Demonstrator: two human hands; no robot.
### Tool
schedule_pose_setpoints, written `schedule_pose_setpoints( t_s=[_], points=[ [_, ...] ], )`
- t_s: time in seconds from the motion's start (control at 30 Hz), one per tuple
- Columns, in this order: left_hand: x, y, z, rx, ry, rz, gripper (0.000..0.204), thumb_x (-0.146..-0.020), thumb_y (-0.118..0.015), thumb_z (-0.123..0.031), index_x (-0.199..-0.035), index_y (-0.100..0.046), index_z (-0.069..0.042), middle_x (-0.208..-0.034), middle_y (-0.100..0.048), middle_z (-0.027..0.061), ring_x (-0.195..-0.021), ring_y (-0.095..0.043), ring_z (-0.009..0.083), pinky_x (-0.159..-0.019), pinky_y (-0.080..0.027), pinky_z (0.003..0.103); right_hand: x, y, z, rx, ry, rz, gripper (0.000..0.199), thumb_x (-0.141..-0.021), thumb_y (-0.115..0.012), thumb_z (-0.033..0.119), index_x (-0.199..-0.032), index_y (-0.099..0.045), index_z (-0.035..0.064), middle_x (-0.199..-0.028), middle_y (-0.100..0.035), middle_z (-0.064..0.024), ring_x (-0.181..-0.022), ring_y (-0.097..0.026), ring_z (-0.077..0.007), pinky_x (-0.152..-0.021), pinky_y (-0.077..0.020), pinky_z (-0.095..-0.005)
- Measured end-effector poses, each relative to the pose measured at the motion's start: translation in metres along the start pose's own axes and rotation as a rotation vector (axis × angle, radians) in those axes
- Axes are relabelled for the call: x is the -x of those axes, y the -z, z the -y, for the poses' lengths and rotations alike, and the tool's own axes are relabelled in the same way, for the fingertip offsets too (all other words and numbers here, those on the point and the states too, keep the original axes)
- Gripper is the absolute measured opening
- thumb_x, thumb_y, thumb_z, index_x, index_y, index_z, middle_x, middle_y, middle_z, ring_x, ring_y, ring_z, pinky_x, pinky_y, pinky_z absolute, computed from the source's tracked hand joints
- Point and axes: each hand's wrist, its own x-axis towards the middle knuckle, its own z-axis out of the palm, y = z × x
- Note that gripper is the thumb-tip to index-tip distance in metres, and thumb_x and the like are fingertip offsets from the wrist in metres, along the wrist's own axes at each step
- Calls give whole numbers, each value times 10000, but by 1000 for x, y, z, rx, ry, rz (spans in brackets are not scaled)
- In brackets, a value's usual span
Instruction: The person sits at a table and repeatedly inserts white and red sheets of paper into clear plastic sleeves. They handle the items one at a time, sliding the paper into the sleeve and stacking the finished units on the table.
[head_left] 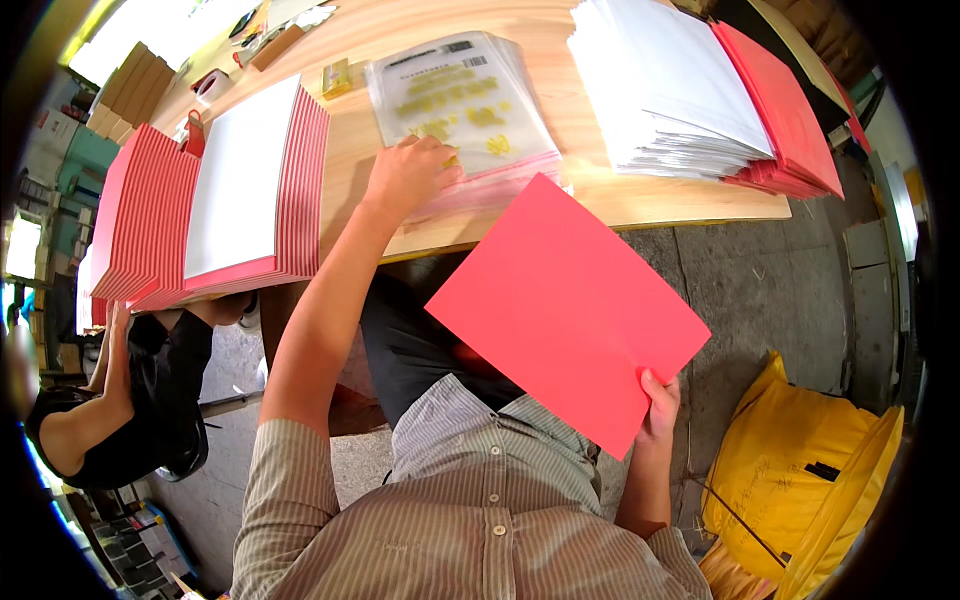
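Fingers of the right hand [660,405] are pinching a flat red paper envelope [565,310] over the lap; the left hand [408,172], loosely open, is pressing clear plastic sticker sleeves [460,100] on the wooden table [640,200], which could slide.

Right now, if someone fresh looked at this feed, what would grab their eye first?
The big red envelope, held low at one corner by the right hand, fills the middle. Above it the left hand rests on the clear bags of yellow stickers on the wooden table. A fanned red stack lies at the left and a stack of white sheets at the upper right.
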Motion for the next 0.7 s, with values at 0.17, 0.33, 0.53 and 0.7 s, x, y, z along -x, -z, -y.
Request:
schedule_pose_setpoints(
  t_s=[0.17,0.33,0.53,0.7],
  points=[
    [-3,3,-3,-31,-9,37,353,-829,-715,-480,-942,-755,-147,-960,-716,39,-925,-685,266,-746,-577,417,-2,-14,0,-26,0,-27,330,-927,-653,76,-1219,-588,-63,-1142,-683,-152,-998,-695,-242,-854,-576,-365],
    [-2,21,-14,-70,-40,134,531,-771,-724,-617,-984,-740,-130,-1006,-690,93,-969,-681,304,-787,-576,444,-4,-11,-6,-57,0,-14,271,-940,-631,54,-1190,-609,-48,-1142,-685,-142,-1002,-694,-237,-857,-573,-363],
    [3,21,-29,-150,-35,233,655,-775,-708,-650,-1162,-671,-123,-1120,-649,145,-1090,-645,344,-824,-569,480,2,0,-6,-74,-12,-48,245,-949,-621,51,-1173,-622,-47,-1141,-690,-144,-996,-696,-234,-855,-576,-363],
    [6,20,-32,-137,32,251,540,-889,-645,-545,-1255,-655,-148,-1255,-633,104,-1182,-616,319,-872,-558,469,12,0,-2,-95,24,-81,258,-945,-629,56,-1175,-620,-62,-1138,-693,-150,-994,-700,-238,-841,-582,-357]
  ],
)
